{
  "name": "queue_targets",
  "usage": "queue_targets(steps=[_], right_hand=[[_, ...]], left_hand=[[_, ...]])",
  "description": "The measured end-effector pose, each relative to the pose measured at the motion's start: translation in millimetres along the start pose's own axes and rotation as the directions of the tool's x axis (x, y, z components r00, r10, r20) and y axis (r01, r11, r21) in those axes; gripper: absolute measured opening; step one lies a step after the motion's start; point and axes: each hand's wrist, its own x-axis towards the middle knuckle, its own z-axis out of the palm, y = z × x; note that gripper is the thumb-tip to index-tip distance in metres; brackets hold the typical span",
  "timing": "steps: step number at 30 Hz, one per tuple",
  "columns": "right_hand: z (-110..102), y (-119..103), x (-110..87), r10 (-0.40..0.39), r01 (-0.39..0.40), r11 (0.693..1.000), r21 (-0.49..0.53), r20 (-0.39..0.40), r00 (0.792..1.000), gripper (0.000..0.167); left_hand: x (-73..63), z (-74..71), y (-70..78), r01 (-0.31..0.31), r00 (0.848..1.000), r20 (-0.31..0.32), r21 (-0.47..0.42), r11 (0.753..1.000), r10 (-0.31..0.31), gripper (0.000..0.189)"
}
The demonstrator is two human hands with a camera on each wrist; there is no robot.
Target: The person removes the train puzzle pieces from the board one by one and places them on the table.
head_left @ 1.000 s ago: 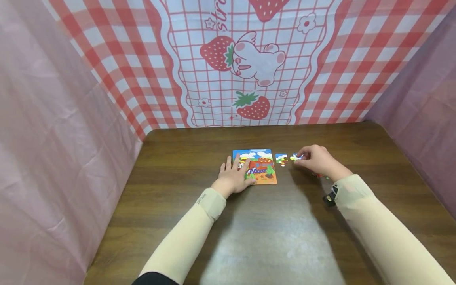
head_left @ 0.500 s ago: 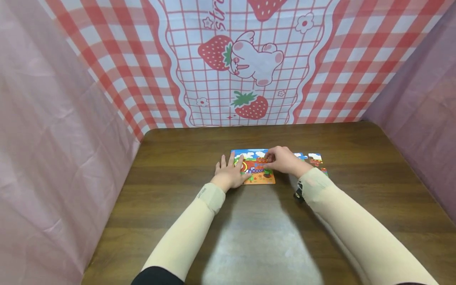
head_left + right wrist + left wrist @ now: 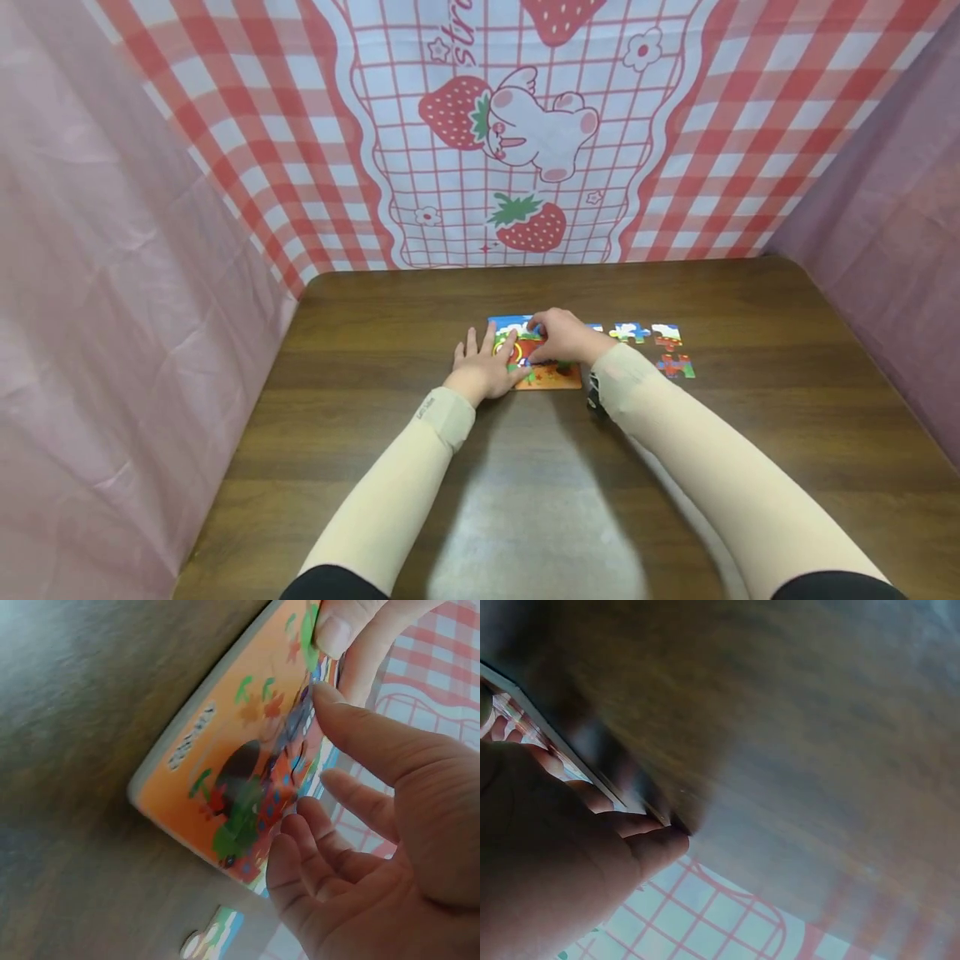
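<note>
A small jigsaw puzzle board (image 3: 555,379) with a colourful picture and orange lower strip lies on the wooden table. My left hand (image 3: 480,372) rests on its left part, fingers spread. Over the upper middle of the board is my right hand (image 3: 567,337), its fingertips lowered to the picture. In the right wrist view, the thumb and fingers of the right hand (image 3: 375,825) are apart, with no loose piece visible between them. The left wrist view has the left hand (image 3: 562,847) at the board's edge. Part of the picture is hidden beneath both hands.
Several loose jigsaw pieces lie right of the board: a blue and white piece (image 3: 630,332), a white and red piece (image 3: 667,335), a red and green piece (image 3: 677,366). Another piece (image 3: 595,327) is partly covered by the right hand. Behind the table (image 3: 375,367) hangs a strawberry-print cloth (image 3: 450,200).
My right hand has moved left from the loose pieces onto the board, uncovering the pieces at the right. The left hand stays spread on the board, nearly unmoved.
</note>
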Motion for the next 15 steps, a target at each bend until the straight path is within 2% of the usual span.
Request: queue_targets(steps=[3,9,15], right_hand=[[-0.2,-2.9,2.7,0.014,-0.014,1.000,-0.017,0.021,1.000,0.055],[-1.9,-9.0,6.6,0.048,-0.046,0.998,-0.052,0.044,0.998,0.050],[-2.6,-12.2,8.7,0.089,-0.086,0.995,-0.045,0.063,0.994,0.049]], left_hand=[[-3.1,-1.4,1.3,-0.008,1.000,-0.002,0.004,1.000,0.008,0.076],[7.3,4.9,-1.7,0.005,1.000,-0.001,0.016,1.000,-0.005,0.077],[-4.0,-1.0,-0.2,-0.006,1.000,-0.026,0.021,1.000,0.007,0.076]])
